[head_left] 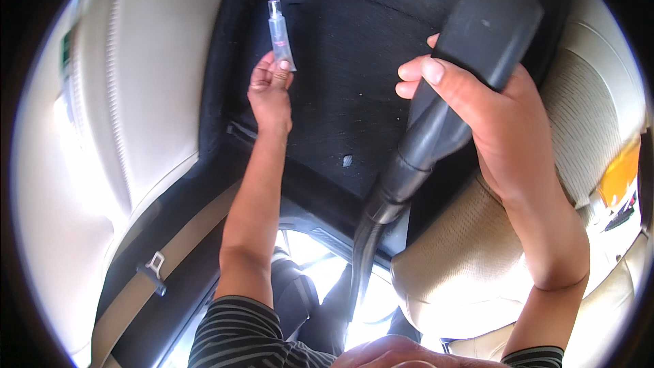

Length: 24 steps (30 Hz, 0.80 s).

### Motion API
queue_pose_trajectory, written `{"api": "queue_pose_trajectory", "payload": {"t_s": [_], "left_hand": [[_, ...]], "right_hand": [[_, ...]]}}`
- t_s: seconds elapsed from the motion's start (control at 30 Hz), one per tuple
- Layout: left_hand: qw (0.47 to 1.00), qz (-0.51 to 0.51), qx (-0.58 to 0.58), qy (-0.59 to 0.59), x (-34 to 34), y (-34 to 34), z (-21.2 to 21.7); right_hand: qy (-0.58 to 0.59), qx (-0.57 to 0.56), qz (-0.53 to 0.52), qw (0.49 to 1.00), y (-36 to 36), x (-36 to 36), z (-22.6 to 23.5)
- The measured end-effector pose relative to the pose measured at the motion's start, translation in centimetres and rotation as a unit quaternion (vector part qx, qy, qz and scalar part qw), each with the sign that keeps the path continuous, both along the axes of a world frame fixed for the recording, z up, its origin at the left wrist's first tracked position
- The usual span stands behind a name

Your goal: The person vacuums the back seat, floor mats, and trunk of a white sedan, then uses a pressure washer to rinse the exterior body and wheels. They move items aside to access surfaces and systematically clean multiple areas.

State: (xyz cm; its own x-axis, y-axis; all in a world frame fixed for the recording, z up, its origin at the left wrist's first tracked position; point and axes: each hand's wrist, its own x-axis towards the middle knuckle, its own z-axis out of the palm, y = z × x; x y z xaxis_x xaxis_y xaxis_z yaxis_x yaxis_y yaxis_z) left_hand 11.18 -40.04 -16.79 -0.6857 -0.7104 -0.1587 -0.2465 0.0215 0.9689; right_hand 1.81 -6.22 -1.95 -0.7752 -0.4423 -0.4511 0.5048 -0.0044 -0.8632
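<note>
**Black carpet, a small tube, and a vacuum nozzle overhead**

Black carpet [340, 95] fills the car's footwell beyond my fingertips. My left hand [270, 92] has its fingers closed in a pinch on the lower end of a small clear tube [280, 35], which stands up past the fingertips toward the far edge of the carpet. My right hand [494, 119] is wrapped tight around the dark vacuum nozzle [470, 48]; the thumb lies across its near face, and the hose [381, 204] runs back from under the palm toward me. A cream seat [477, 259] sits under my right wrist, and a seat belt [163, 259] trails off beside my left forearm.

I judge the weak point to be the pinch: only fingertips hold the tube, at one end, so a bump could tip it out onto the carpet. The nozzle mouth is near those fingers, and if suction is running, bringing it closer could pull the light tube in. The hose could also snag against the seat edge and jerk my right hand.
</note>
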Motion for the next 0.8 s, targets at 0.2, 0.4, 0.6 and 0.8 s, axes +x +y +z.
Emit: {"api": "queue_pose_trajectory", "payload": {"t_s": [0.2, 0.4, 0.6, 0.8], "left_hand": [[0.994, -0.05, -0.086, 0.034, 0.4, 6.4, 12.4], [0.881, 0.034, -0.468, 0.065, 4.0, 7.1, 28.7], [0.717, 0.058, -0.665, -0.201, 2.2, 5.1, 37.1], [0.684, -0.04, -0.689, -0.236, -0.8, 5.3, 38.4]], "right_hand": [[0.001, -0.139, -0.012, 0.99, 0.0, -0.7, -1.5], [-0.028, -0.168, -0.032, 0.985, -0.5, -1.3, -2.9], [-0.073, -0.119, -0.047, 0.989, -1.1, -1.8, -3.8], [-0.056, -0.071, 0.006, 0.996, -1.1, -1.7, -3.8]]}}
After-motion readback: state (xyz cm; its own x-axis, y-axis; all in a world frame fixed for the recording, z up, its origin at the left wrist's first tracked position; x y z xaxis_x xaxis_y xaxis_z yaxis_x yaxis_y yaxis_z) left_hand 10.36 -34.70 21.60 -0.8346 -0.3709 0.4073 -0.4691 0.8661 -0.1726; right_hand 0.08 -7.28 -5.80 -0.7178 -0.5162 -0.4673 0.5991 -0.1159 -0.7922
